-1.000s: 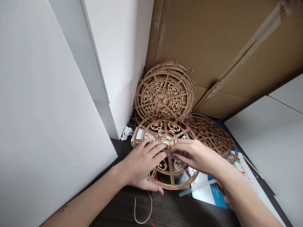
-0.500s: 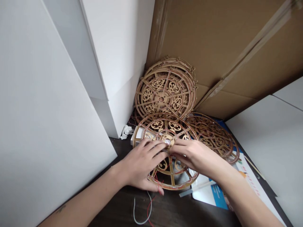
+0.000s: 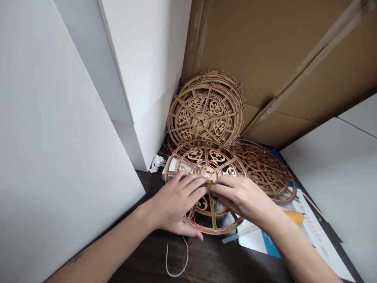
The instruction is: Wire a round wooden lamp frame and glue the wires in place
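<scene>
A round laser-cut wooden wheel (image 3: 212, 157) with heart-shaped cutouts lies flat on a dark table, threaded with red and white wires. My left hand (image 3: 176, 206) rests on its left half, fingers bent toward the hub and thumb hooked under the near rim. My right hand (image 3: 240, 196) lies on its right half, fingertips pressed together at the hub (image 3: 207, 174). What the fingertips pinch there is too small to make out. A white wire (image 3: 173, 265) and a red wire (image 3: 186, 257) trail off the near rim.
A stack of similar wheels (image 3: 206, 110) leans on a cardboard box (image 3: 265, 51) behind. More wheels (image 3: 265, 169) lie flat at right on a printed blue-and-white sheet (image 3: 306, 232). White panels (image 3: 53, 149) stand at left, another white panel (image 3: 338, 177) at right. Crumpled paper (image 3: 156, 162) lies nearby.
Both hands stay at the hub with only slight finger movement. The view has shifted a little.
</scene>
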`<act>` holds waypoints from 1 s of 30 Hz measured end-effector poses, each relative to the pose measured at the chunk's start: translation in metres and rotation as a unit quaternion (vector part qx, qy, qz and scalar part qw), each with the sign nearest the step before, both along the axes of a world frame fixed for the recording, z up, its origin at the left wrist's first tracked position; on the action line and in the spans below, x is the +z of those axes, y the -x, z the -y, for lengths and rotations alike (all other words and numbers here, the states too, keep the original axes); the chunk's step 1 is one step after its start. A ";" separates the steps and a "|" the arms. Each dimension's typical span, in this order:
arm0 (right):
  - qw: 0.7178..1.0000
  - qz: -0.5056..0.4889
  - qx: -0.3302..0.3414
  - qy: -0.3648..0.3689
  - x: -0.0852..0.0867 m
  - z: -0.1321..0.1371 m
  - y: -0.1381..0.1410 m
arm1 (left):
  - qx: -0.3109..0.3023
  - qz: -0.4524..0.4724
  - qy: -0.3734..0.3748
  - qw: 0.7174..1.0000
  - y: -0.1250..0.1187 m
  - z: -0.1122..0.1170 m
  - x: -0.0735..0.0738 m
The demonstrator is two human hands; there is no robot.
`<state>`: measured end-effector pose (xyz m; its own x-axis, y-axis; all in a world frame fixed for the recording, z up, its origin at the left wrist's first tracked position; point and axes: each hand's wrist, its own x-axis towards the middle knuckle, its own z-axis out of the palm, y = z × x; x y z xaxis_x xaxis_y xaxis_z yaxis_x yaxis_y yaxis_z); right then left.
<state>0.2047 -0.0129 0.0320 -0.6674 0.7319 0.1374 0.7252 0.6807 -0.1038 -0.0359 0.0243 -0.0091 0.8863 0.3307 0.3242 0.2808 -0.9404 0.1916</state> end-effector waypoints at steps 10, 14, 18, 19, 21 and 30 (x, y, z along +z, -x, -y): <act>0.999 -0.036 0.029 0.020 -0.002 -0.004 -0.005 | -0.001 -0.022 0.000 1.000 0.000 0.000 0.003; 0.998 -0.028 0.044 0.028 -0.001 -0.007 -0.007 | -0.002 -0.023 0.001 1.000 0.000 0.000 0.004; 0.998 -0.010 0.054 0.034 0.001 -0.008 -0.009 | 0.000 -0.017 0.014 1.000 0.000 -0.001 0.005; 0.998 -0.005 0.057 0.032 0.002 -0.008 -0.010 | 0.001 -0.016 0.018 1.000 0.000 -0.001 0.005; 0.998 0.003 0.062 0.029 0.003 -0.010 -0.011 | 0.002 -0.014 0.025 1.000 0.000 -0.001 0.006; 0.997 -0.034 0.073 0.015 0.000 -0.014 -0.012 | 0.004 -0.027 0.033 0.999 -0.001 -0.002 0.009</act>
<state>0.2171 0.0016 0.0316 -0.7565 0.6328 0.1652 0.6097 0.7738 -0.1719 -0.0344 0.0261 0.0003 0.8991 0.3570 0.2532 0.3001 -0.9240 0.2369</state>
